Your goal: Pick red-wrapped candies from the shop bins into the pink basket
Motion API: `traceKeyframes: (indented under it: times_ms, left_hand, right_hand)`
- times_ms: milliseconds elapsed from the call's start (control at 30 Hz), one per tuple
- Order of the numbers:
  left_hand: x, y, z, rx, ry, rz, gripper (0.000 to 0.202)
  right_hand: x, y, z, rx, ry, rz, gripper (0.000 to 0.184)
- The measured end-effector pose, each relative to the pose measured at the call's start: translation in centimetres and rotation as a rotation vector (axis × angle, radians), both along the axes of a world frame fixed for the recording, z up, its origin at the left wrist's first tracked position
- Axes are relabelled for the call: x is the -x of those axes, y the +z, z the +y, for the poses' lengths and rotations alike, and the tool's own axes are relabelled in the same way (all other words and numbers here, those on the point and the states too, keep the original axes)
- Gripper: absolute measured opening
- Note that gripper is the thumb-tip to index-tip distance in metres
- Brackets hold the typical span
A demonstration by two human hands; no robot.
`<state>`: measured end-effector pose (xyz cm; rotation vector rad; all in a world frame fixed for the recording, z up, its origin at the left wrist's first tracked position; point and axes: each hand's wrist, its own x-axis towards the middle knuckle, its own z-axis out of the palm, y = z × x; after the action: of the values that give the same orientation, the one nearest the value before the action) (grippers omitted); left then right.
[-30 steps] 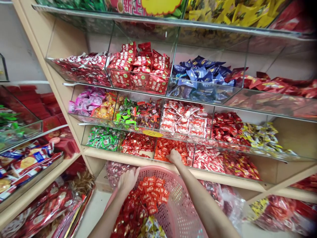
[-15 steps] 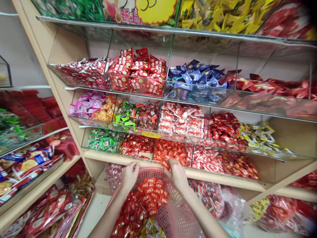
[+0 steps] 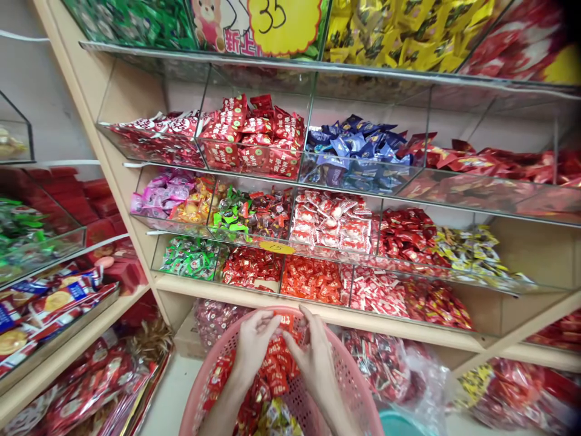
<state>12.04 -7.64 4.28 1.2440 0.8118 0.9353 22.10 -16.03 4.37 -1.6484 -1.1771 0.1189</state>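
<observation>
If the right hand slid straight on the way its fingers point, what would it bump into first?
Probably the red packets heaped in the pink basket, just ahead of the right hand; then the basket's far rim. Depth is unclear.

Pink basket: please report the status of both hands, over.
Left hand and right hand both inside pink basket, fingers on red packets. Firm hold or not: cannot tell. Nothing between hands and packets.

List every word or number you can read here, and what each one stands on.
"35": yellow burst sign, at the top.
"新上": poster beside it, partly cut off.
"15": yellow oval tag on a clear bin.
Packets: printing too small and blurred to read.
</observation>
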Motion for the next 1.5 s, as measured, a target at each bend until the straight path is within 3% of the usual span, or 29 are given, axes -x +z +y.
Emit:
traceKeyframes:
  times_ms: [167, 300, 567, 933, 1200, 1500]
  left_hand:
    - [0.2, 0.4, -0.7, 0.026, 0.012, -0.015, 0.033]
    - [-0.1, 0.0, -1.4, -0.013, 0.011, -0.049, 0.030]
    - [0.3, -0.2, -2.2, -0.020, 0.013, -0.012, 0.027]
    - [0.7, -0.6, -2.8, -0.205, 0.075, 0.054, 0.025]
    - [1.3, -0.2, -2.6, -0.236, 0.039, 0.070, 0.026]
    - [1.2, -0.1, -3.2, -0.039, -0.028, -0.021, 0.027]
  right_hand:
    - [1.1, -0.4, -0.2, -0.107, -0.010, 0.645, 0.032]
    - [1.6, -0.7, -0.5, -0.105, 0.001, 0.830, 0.028]
    - [1.8, -1.6, -0.7, -0.134, -0.086, 0.883, 0.032]
    - [3.2, -2.6, -0.5, -0.178, -0.098, 0.882, 0.031]
    - [2.7, -1.6, -1.2, -0.140, -0.049, 0.755, 0.027]
    - [2.5, -1.5, -1.9, -0.130, -0.047, 0.761, 0.029]
